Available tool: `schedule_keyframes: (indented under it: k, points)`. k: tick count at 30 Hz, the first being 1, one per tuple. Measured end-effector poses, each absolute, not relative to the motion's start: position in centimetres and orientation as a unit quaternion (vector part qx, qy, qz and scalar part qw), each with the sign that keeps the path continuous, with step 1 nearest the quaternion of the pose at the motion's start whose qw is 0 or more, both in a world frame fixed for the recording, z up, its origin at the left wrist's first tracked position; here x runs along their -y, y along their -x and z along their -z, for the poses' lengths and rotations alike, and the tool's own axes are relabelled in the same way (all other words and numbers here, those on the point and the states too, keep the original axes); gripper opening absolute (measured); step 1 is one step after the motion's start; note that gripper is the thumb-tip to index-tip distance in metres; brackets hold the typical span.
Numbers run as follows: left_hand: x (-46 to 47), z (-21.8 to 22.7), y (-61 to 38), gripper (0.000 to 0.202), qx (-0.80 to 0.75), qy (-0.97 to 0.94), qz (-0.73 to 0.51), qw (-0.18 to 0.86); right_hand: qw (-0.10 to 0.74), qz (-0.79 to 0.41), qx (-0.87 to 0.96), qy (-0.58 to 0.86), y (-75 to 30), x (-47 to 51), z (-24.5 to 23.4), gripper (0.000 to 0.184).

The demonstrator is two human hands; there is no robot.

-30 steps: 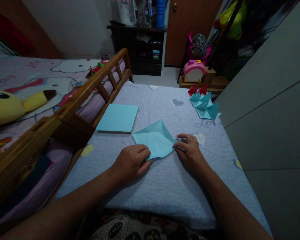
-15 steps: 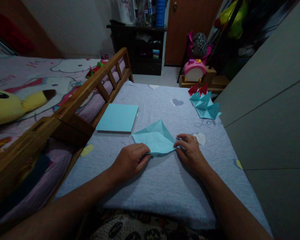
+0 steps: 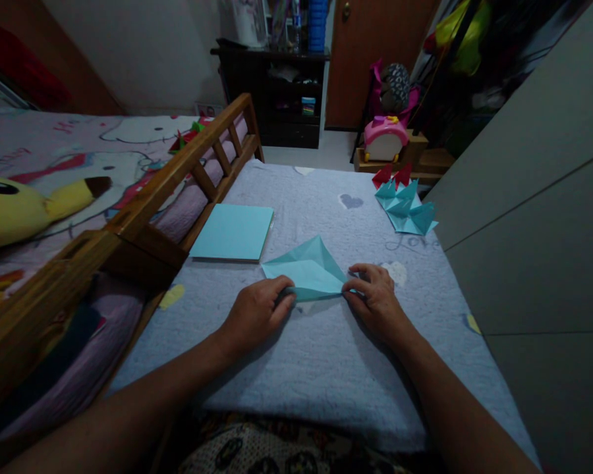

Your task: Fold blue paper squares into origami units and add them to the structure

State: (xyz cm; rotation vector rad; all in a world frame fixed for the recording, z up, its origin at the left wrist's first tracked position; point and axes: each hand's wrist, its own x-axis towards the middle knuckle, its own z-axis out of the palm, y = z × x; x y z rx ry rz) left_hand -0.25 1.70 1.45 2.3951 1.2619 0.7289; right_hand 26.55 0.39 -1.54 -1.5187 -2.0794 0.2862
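A light blue paper sheet (image 3: 307, 269) lies partly folded on the pale blue mattress (image 3: 321, 355) in front of me. My left hand (image 3: 257, 313) pinches the paper's near left corner, lifted and curled up toward the far side. My right hand (image 3: 374, 299) holds the paper's right corner down with closed fingertips. Both forearms reach in from the bottom of the view.
A stack of light blue square sheets (image 3: 233, 232) lies to the left, beside a wooden bed rail (image 3: 188, 164). Several folded blue and red paper shapes (image 3: 404, 204) sit at the far right by a grey wall (image 3: 534, 217). A yellow plush toy (image 3: 14, 207) rests on the other bed.
My left hand has lifted the paper's near corner and carried it up and away from me, so the visible sheet is shorter. My right hand has stayed on the right corner.
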Motion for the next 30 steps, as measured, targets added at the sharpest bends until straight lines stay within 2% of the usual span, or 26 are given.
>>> schedule_keyframes:
  k: [5,12,22,27,30]
  points:
    - [-2.2,-1.1,0.0,0.021,-0.463,-0.832,-0.264,0.153,0.271,-0.108,0.768,0.57,-26.5,-0.4,1.5,0.011]
    - [-2.7,-1.9,-0.7,0.03,-0.515,-0.824,-0.157,0.178,0.251,-0.129,0.761,0.584,-26.3,-0.3,1.1,0.009]
    - [-1.0,-2.8,-1.1,0.03,-0.476,-0.82,-0.221,0.228,0.274,-0.133,0.761,0.573,-26.5,-0.3,1.0,0.018]
    - [0.3,-2.7,-1.6,0.015,-0.384,-0.874,-0.217,0.204,0.258,-0.122,0.751,0.596,-27.0,-0.5,1.4,0.018]
    - [0.3,-2.5,-1.6,0.012,-0.388,-0.866,-0.209,0.235,0.246,-0.126,0.747,0.604,-27.2,-0.6,1.4,0.018]
